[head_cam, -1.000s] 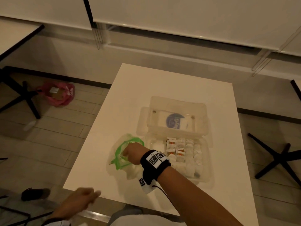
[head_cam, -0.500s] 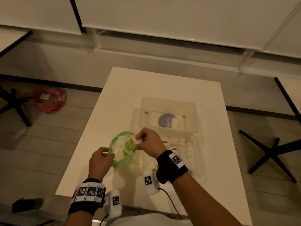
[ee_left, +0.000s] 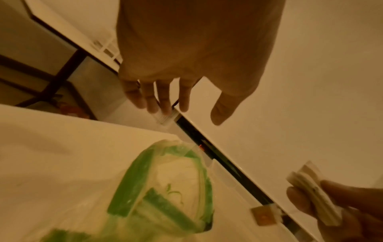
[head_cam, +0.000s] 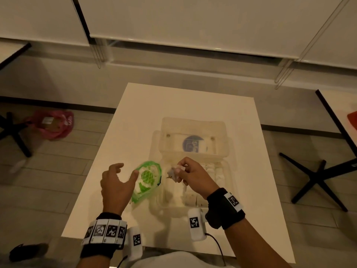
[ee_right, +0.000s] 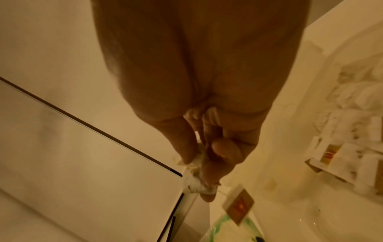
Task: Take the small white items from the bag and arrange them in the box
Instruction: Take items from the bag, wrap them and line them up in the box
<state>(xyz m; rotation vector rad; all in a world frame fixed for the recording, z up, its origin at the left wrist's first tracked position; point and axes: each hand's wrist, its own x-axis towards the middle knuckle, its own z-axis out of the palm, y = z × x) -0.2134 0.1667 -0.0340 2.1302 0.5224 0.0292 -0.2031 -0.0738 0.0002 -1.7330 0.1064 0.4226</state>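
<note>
The right hand [head_cam: 190,176] now pinches a few small white paper-wrapped packets [head_cam: 174,172] between thumb and fingertips, one with a little tan tag dangling on a thread [ee_right: 239,203]. Half a second ago this hand was at the mouth of the clear plastic bag with green printing [head_cam: 147,177]; it has since pulled clear and holds its catch just above the near left corner of the clear plastic storage box [head_cam: 229,182]. The left hand [head_cam: 116,184], which was pinching the bag's rim to steady it, has let go: its fingers are spread and relaxed, with only the thumb touching or just beside the bag's edge.

The bag lies slumped on the pale rectangular surface [head_cam: 185,105], just left of the box, with white contents showing through it. So more remains to fetch. The box has rows of similar white packets standing along its right and near sides, while its left part looks less full. Its hinged lid [head_cam: 193,132] lies open behind it.

The extraction step looks finished for this handful. What follows is likely carrying the packets over the box and setting them beside the existing rows. The dangling tag could snag on the box wall or on the bag.
</note>
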